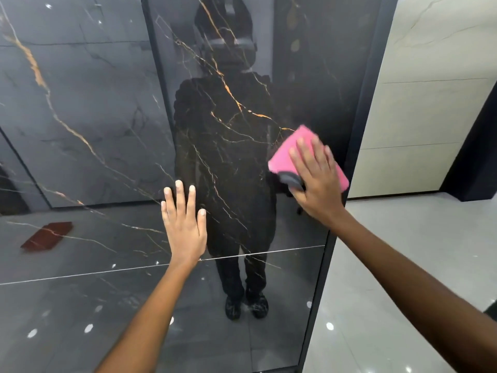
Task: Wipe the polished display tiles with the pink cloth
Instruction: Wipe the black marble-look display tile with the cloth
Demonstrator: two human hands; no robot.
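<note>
Two bare forearms reach up from the bottom edge toward an upright, glossy black marble display tile (pixel 236 146) veined with gold and white. The left hand (pixel 185 224) lies flat against the tile's polished face, fingers straight and slightly spread, holding nothing. Higher and to the right, well apart from it, the right hand (pixel 317 181) presses a folded pink cloth (pixel 287 154) against the same tile with its fingers extended across the fabric; a small grey patch of the cloth shows under the thumb side. The cloth sits near the tile's right edge, just beside the thin dark metal frame (pixel 357 135) that borders the panel. A thin horizontal joint line crosses the tile below the left wrist. The glossy surface mirrors a dark standing figure, ceiling lights and a reddish-brown rectangular piece lying on the floor. To the right of the frame, a pale grey polished floor (pixel 403 265) stretches away, and beyond it stands a cream, stone-look wall panel (pixel 430 103).
</note>
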